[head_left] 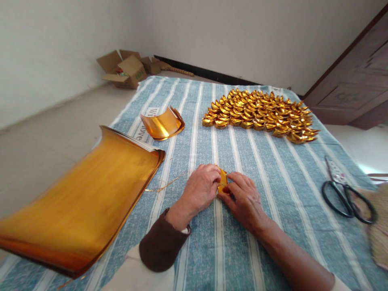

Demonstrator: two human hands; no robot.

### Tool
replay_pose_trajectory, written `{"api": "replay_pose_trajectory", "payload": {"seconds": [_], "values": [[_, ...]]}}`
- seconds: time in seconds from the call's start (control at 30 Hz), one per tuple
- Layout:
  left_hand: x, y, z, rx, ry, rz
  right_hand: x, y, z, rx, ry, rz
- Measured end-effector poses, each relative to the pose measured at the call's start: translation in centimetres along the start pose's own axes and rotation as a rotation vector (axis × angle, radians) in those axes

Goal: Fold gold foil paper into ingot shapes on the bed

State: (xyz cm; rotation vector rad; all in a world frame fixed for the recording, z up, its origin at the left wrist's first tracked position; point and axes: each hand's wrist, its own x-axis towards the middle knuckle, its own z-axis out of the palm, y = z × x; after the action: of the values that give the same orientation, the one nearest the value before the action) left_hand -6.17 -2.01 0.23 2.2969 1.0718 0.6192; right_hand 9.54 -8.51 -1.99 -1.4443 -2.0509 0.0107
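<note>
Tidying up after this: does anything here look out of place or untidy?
A thin gold strip lies loose on the striped cloth beside the left hand, like an offcut. The large gold sheets curl up at the edges.

Gold foil sheets (81, 202) and folded ingots (260, 115) on a blue-and-white striped cloth (242, 153), black-handled scissors (345, 194)

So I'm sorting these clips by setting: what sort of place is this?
Probably a room in a home, used for handwork on the floor. A striped blue cloth is spread over pale tiles, a wooden door stands at the right, and opened cardboard boxes sit against the plain wall.
</note>
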Motion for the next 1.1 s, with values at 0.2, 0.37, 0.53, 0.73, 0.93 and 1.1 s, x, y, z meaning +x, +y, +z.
{"api": "replay_pose_trajectory", "payload": {"seconds": [0.2, 0.37, 0.53, 0.73, 0.93, 1.1], "values": [[0.01, -0.07, -0.02, -0.009, -0.005, -0.006, 0.12, 0.12, -0.08, 0.016, -0.035, 0.033], [0.13, -0.16, 0.0, -0.011, -0.003, -0.005, 0.18, 0.22, -0.02, 0.013, -0.03, 0.027], [0.15, -0.36, 0.07, -0.014, -0.005, -0.012, 0.22, 0.53, 0.14, 0.043, -0.055, 0.053], [0.24, -0.08, -0.02, -0.01, 0.002, -0.016, -0.04, 0.97, 0.19, 0.17, -0.06, 0.107], [0.27, -0.06, -0.08, -0.001, -0.003, -0.012, -0.17, 0.83, 0.34, 0.171, -0.023, 0.106], [0.06, -0.3, -0.15, -0.019, 0.028, -0.001, -0.28, 0.84, 0.66, 0.188, 0.044, 0.122]]}}
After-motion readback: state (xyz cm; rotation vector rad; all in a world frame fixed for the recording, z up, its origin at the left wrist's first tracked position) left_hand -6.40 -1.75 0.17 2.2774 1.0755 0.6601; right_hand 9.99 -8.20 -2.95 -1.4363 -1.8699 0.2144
